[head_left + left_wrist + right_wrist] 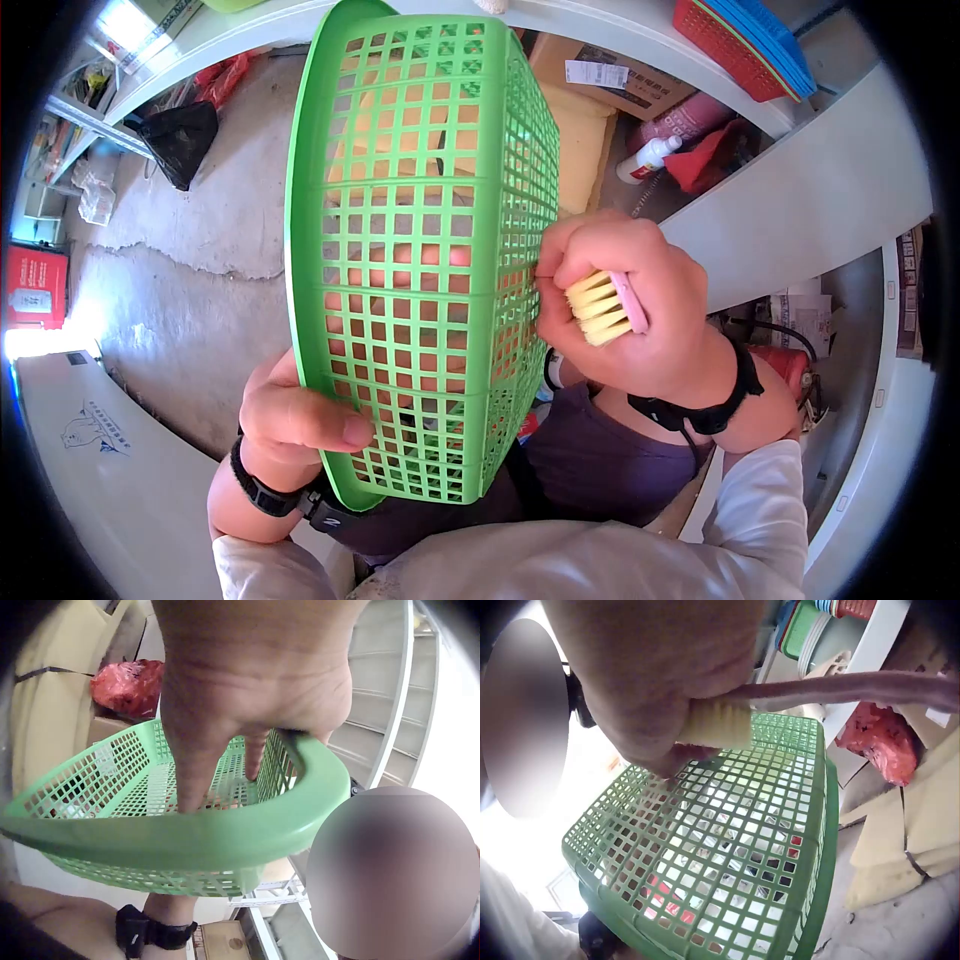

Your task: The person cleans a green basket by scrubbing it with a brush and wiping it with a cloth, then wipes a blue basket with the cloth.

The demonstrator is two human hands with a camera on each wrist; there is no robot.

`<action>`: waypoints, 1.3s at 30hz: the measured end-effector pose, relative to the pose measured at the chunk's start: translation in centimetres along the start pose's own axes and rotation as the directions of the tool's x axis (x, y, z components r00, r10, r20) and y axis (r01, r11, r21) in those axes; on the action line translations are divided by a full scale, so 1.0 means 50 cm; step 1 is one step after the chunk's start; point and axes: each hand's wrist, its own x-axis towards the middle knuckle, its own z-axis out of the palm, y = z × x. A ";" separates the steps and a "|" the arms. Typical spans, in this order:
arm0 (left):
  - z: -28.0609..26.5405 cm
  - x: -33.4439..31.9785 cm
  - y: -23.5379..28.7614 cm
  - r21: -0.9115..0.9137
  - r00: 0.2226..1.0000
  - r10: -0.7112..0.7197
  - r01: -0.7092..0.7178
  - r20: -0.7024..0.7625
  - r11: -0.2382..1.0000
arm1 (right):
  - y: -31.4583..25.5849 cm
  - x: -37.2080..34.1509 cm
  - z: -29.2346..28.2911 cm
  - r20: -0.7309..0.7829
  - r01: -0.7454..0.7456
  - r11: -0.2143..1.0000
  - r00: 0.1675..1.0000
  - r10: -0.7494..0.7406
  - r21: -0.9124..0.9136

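Note:
A green lattice basket (305,250) is tipped on its side in front of the body. My left hand (300,412) grips its rim, thumb outside; in the left wrist view this hand (255,697) has fingers reaching inside the basket (172,840). My right hand (668,300) holds a pink brush (630,302) with yellow bristles, and its fingertips are at the basket's bottom. In the right wrist view, the brush's long handle (840,688) sticks out from the hand (656,682), bristles close to the basket (808,817); bristle contact cannot be told.
Stacked blue and red baskets (735,50) stand on a white shelf at the upper right. Below are a cardboard box (640,85) and a white bottle (648,160). A black bag (180,135) hangs at the upper left above the cracked concrete floor (190,300).

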 end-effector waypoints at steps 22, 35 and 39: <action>-0.027 0.013 -0.011 0.011 0.993 0.031 -0.033 0.117 0.999 | -0.002 -0.001 -0.004 0.029 -0.170 0.983 0.985 0.168 0.067; -0.005 0.024 0.000 -0.112 0.995 0.027 -0.016 0.099 0.994 | 0.027 -0.003 0.002 -0.063 -0.053 0.968 0.996 0.071 0.247; 0.008 0.034 -0.005 -0.141 0.993 0.052 -0.037 0.107 0.989 | 0.014 0.002 -0.008 0.023 -0.023 0.980 1.000 0.019 0.199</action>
